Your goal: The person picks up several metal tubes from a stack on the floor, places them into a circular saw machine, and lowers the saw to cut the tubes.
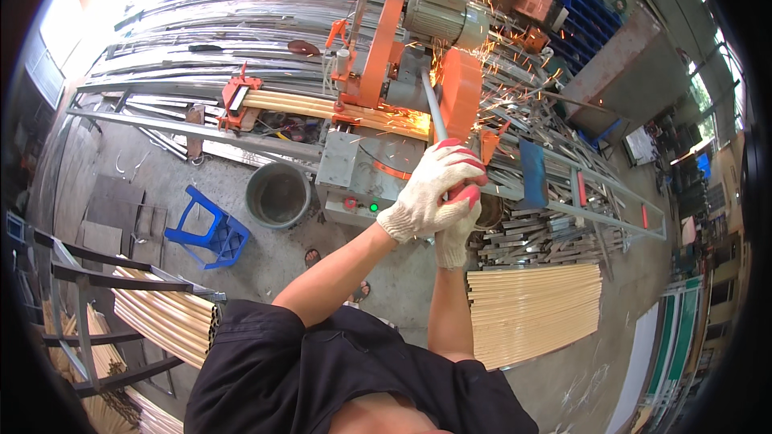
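Both of my hands wear cream knit gloves with red on the fingers. My left hand (430, 189) wraps round the end of a grey lever handle (434, 107), and my right hand (458, 239) is closed against it, just below. The handle slants up to an orange cut-off saw (461, 96) with a round blade guard and a grey motor (435, 12). Several yellowish metal tubes (301, 106) lie across the saw bed, with an orange clamp (239, 98) at their left end. Sparks and a bright glow come from where the tubes meet the saw; the guard hides the blade.
A dark round bucket (278, 221) and a blue plastic stool (208, 229) stand at left. Stacked yellowish tubes (535, 313) lie at right, others on a black rack (84, 277). Offcuts (555, 233) pile beside the saw. The control box (358, 169) has a lit green button.
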`<state>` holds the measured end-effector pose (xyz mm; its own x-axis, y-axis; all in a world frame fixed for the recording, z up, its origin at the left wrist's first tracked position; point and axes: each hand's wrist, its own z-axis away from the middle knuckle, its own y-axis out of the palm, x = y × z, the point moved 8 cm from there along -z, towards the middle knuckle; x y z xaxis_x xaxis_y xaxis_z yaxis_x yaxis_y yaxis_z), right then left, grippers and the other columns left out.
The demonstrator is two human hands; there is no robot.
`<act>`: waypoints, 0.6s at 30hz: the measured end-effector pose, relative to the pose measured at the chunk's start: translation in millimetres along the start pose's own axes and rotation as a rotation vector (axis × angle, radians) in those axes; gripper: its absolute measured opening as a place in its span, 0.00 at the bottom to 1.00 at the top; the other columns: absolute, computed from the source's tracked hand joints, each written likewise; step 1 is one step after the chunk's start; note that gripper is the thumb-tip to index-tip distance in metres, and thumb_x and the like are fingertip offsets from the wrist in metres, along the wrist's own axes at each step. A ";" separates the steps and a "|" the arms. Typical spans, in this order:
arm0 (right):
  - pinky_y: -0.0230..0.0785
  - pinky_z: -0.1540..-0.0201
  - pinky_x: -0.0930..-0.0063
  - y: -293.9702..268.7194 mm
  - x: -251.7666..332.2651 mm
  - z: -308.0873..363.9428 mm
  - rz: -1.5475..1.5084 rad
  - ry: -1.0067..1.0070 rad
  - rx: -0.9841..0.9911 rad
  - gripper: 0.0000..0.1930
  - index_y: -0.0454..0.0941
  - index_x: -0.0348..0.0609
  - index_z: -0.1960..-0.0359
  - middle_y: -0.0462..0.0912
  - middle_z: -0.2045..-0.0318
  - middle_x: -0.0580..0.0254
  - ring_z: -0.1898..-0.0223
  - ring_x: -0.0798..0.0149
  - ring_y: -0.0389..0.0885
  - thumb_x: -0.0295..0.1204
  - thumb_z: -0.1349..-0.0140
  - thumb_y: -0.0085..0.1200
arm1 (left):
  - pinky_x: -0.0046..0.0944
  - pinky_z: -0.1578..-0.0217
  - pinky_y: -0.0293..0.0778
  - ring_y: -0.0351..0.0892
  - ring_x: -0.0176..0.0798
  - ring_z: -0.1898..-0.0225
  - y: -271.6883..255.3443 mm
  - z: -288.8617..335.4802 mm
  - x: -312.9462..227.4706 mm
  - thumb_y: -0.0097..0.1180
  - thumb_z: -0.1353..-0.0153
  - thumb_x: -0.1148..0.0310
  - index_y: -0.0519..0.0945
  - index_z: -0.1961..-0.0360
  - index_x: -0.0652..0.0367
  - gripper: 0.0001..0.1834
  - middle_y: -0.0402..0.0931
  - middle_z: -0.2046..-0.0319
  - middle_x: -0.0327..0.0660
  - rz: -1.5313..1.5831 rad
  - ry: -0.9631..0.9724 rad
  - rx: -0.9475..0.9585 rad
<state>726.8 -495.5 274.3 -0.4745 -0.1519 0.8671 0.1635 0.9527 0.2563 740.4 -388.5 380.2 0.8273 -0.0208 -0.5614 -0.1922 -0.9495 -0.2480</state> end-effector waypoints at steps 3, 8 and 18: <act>0.73 0.40 0.66 3.0 -2.2 2.7 -0.076 0.022 -0.004 0.24 0.70 0.39 0.39 0.76 0.45 0.62 0.43 0.67 0.76 0.42 0.27 0.57 | 0.57 0.31 0.61 0.77 0.50 0.43 -1.4 0.6 1.2 0.59 0.47 0.69 0.82 0.57 0.57 0.14 0.82 0.53 0.43 0.012 -0.023 -0.010; 0.73 0.39 0.65 -0.6 -12.6 6.0 -0.133 -0.013 -0.002 0.25 0.69 0.40 0.37 0.76 0.44 0.61 0.43 0.65 0.77 0.42 0.28 0.58 | 0.57 0.29 0.60 0.77 0.50 0.42 3.8 3.8 8.0 0.59 0.47 0.67 0.83 0.57 0.56 0.15 0.82 0.53 0.43 -0.005 -0.021 0.012; 0.73 0.40 0.65 -4.7 -21.5 12.5 -0.065 0.024 -0.013 0.26 0.69 0.41 0.37 0.75 0.45 0.62 0.44 0.65 0.76 0.44 0.29 0.59 | 0.58 0.31 0.61 0.77 0.52 0.43 4.7 11.0 10.5 0.59 0.48 0.68 0.83 0.57 0.56 0.15 0.81 0.54 0.43 0.014 0.002 0.006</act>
<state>725.4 -493.4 249.1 -0.4637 -0.2200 0.8583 0.1438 0.9371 0.3179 742.4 -389.8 364.5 0.8253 -0.0349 -0.5637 -0.2069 -0.9473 -0.2444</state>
